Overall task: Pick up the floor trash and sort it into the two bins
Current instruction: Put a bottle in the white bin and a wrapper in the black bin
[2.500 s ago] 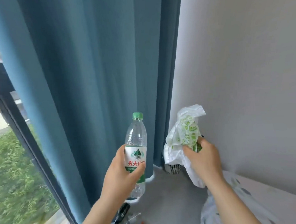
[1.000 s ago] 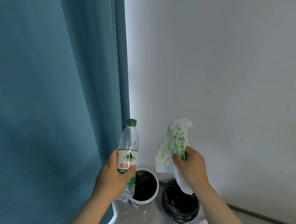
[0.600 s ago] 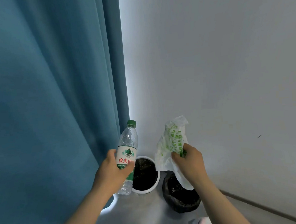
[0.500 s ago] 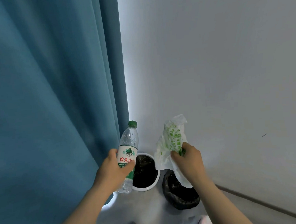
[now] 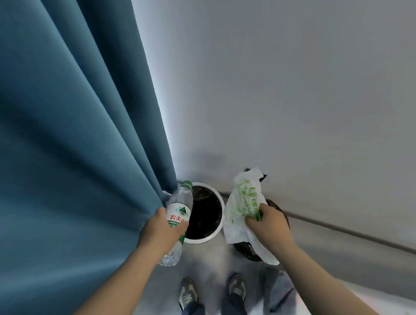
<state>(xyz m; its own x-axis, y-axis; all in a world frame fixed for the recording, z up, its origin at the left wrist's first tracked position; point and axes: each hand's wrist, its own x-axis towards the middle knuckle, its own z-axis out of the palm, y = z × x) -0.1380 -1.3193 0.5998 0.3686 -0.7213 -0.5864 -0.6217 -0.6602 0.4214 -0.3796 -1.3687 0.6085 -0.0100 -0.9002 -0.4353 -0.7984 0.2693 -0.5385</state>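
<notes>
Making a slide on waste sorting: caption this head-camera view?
Left hand holds a water bottle, right hand a plastic bag, above two floor bins.

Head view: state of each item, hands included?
Water bottle: capped, looks empty, held tilted beside the white bin.
Plastic bag: crumpled, held above the black bin.
White bin: open, dark liner.
Black bin: mostly hidden by the bag.
Left hand: gripping the bottle.
Right hand: gripping the bag.

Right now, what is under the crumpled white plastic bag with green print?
Under the crumpled white plastic bag with green print, held in the right hand, sits a black-lined bin. The bag and hand cover its opening, so its contents are hidden.
</notes>
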